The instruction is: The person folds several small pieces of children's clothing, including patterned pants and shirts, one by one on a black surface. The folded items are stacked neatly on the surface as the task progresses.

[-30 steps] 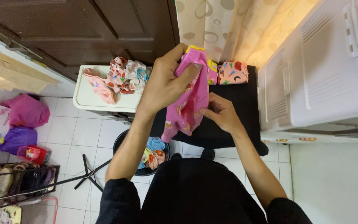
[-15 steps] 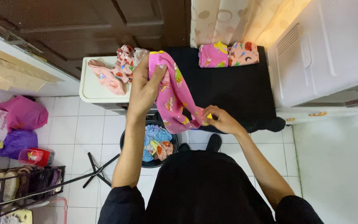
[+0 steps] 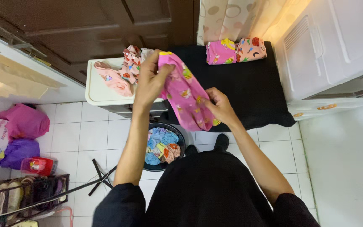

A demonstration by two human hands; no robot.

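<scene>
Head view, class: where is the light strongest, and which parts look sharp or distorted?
Head view: warm glare on the curtain at top; the pink garment, left hand and right hand are fairly sharp; the wide lens bends the white cabinet at the edge.

A small bright pink child's garment (image 3: 185, 97) with cartoon prints and yellow trim hangs stretched and twisted in the air, slanting down over the near left edge of the black-covered table (image 3: 248, 88).
</scene>
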